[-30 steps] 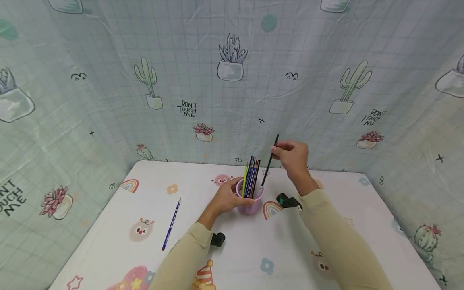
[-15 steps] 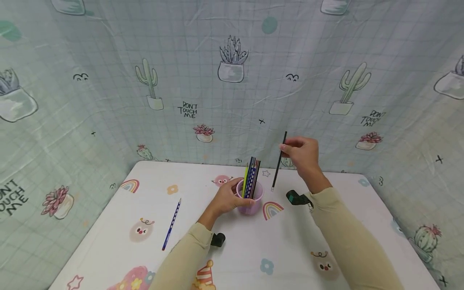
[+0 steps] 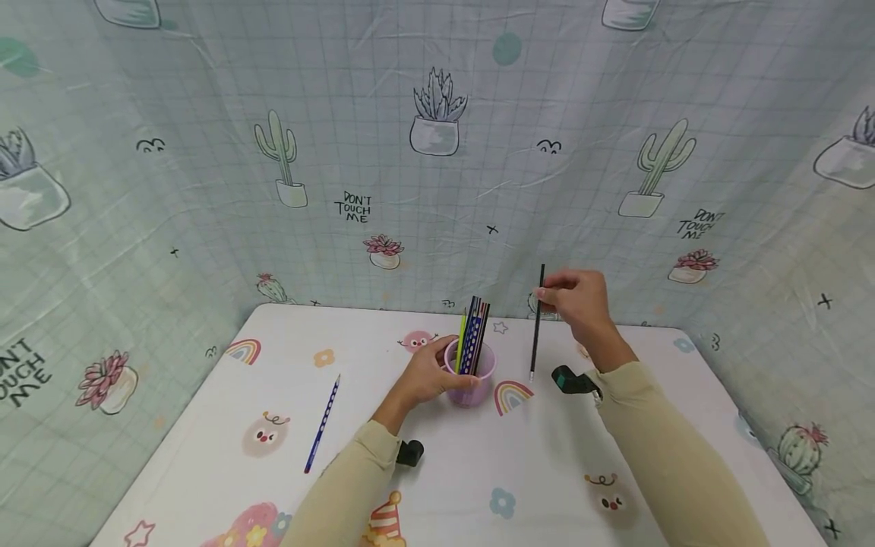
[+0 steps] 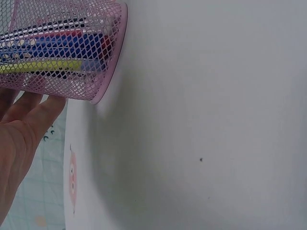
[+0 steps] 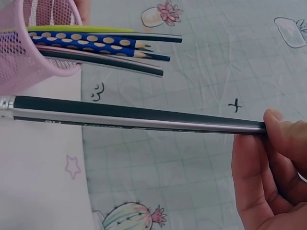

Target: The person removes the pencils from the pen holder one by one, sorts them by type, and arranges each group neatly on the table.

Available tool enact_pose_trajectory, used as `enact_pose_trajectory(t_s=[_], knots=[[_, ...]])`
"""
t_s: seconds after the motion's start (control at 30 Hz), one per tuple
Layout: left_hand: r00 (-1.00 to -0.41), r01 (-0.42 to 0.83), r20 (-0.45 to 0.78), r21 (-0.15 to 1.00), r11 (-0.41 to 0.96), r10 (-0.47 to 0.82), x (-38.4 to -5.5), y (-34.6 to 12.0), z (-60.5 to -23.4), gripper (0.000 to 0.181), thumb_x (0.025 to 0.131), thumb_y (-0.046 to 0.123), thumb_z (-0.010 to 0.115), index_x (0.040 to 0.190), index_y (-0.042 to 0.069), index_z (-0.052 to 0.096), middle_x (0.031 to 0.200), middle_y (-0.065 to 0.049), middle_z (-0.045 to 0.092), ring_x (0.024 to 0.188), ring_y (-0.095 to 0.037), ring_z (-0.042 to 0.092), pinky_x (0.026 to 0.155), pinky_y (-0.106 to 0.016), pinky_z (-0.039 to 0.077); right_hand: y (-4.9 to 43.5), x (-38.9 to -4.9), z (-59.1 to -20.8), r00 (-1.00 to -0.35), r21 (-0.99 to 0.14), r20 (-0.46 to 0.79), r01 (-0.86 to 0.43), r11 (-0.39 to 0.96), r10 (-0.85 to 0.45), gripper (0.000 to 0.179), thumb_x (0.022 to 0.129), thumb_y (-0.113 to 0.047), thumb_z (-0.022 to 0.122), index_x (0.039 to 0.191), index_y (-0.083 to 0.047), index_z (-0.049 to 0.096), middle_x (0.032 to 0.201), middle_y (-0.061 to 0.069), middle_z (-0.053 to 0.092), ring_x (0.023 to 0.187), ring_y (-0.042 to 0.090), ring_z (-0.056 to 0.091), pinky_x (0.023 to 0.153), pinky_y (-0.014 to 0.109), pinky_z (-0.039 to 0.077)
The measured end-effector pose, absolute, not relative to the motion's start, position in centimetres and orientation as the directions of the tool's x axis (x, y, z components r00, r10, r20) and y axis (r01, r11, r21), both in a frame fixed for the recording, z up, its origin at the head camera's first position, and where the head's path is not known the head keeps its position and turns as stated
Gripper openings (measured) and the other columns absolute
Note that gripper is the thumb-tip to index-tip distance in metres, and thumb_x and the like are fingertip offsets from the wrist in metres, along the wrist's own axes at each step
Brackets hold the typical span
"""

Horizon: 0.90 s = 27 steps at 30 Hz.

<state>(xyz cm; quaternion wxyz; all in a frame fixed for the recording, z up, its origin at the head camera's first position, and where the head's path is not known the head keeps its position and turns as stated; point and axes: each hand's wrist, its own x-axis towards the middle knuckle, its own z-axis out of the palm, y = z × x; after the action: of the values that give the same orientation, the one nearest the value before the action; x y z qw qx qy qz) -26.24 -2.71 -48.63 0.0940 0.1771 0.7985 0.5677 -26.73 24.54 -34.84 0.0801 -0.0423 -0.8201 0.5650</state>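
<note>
A pink mesh pencil cup (image 3: pixel 476 393) stands on the table, gripped round its side by my left hand (image 3: pixel 425 372). Several pencils lean inside it, among them dotted blue pencils (image 5: pixel 91 44) and a yellow-green one (image 4: pixel 45 66). To the right of the cup, my right hand (image 3: pixel 581 302) pinches a dark pencil (image 3: pixel 537 334) with a silver stripe near its upper end, between thumb and fingers. That pencil hangs almost upright, its metal-capped end (image 5: pixel 6 107) downward. Whether this end touches the table cannot be told.
A dotted blue pencil (image 3: pixel 323 423) lies on the white table (image 3: pixel 451 486), left of the cup. Wrist cameras (image 3: pixel 573 380) stick out beneath both wrists. Behind the table hangs a cactus-printed cloth (image 3: pixel 328 99), with more of it at both sides.
My right hand has lifted the dark pencil out of the cup, carried it to the right, then lowered it and turned it more upright. My left hand keeps its grip on the cup.
</note>
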Motion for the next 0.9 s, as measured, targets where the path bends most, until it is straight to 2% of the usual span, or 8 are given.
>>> enact_pose_trajectory(t_s=[0.53, 0.9], knots=[[-0.923, 0.178, 0.049, 0.934, 0.309, 0.383, -26.3, -2.9, -48.9, 0.076, 0.076, 0.033, 0.095, 0.143, 0.023, 0.06, 0.132, -0.001, 0.069, 0.124, -0.023, 0.065, 0.113, -0.045, 0.052, 25.3, -26.7, -37.0, -0.993, -0.914, 0.006, 0.044, 0.403, 0.121, 0.025, 0.097, -0.007, 0.073, 0.115, 0.008, 0.068, 0.11, 0.017, 0.066, 0.081, 0.012, 0.07, 0.073, 0.022, 0.063], [-0.92, 0.167, 0.045, 0.943, 0.287, 0.39, -26.3, -2.6, -48.6, 0.075, 0.077, 0.032, 0.094, 0.143, 0.024, 0.06, 0.132, -0.001, 0.069, 0.122, -0.023, 0.066, 0.113, -0.046, 0.052, 25.8, -26.7, -38.3, -0.991, -0.904, -0.055, 0.102, 0.415, 0.123, 0.022, 0.095, -0.005, 0.074, 0.111, 0.009, 0.069, 0.103, 0.016, 0.068, 0.074, 0.013, 0.069, 0.069, 0.024, 0.063]])
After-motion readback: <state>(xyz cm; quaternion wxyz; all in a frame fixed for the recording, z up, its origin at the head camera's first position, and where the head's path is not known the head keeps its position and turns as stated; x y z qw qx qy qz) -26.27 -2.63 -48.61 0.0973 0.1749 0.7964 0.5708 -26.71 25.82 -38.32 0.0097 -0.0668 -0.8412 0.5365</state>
